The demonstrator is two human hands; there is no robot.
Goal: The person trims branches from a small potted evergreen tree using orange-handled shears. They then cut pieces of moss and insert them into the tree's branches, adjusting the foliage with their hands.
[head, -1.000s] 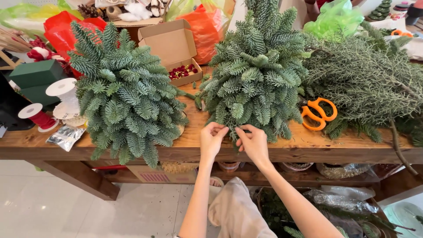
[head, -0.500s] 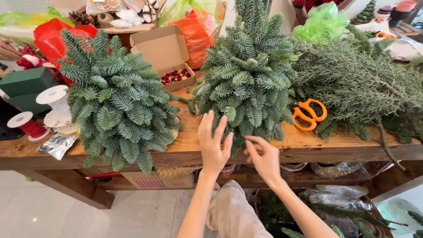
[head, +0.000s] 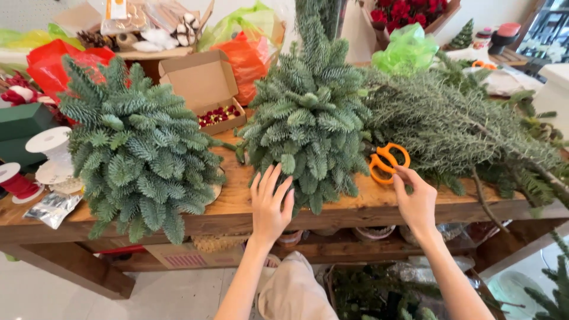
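Note:
A small fir-branch tree (head: 311,118) stands on the wooden table (head: 237,204) in front of me. My left hand (head: 271,201) rests open against its lower front branches. To the right, my right hand (head: 415,198) reaches up with its fingertips touching the handles of orange scissors (head: 385,161), which lie on the table beside the tree. A second, fuller fir tree (head: 136,148) stands at the left.
A pile of loose green branches (head: 468,127) covers the right of the table. Behind are an open cardboard box of red berries (head: 207,89), red and orange bags (head: 50,62), ribbon spools (head: 50,148) and a foil packet (head: 53,207) at the left.
My right hand has left the middle tree's base and moved right to the orange scissors. My left hand has opened flat against the tree. The view has drawn closer.

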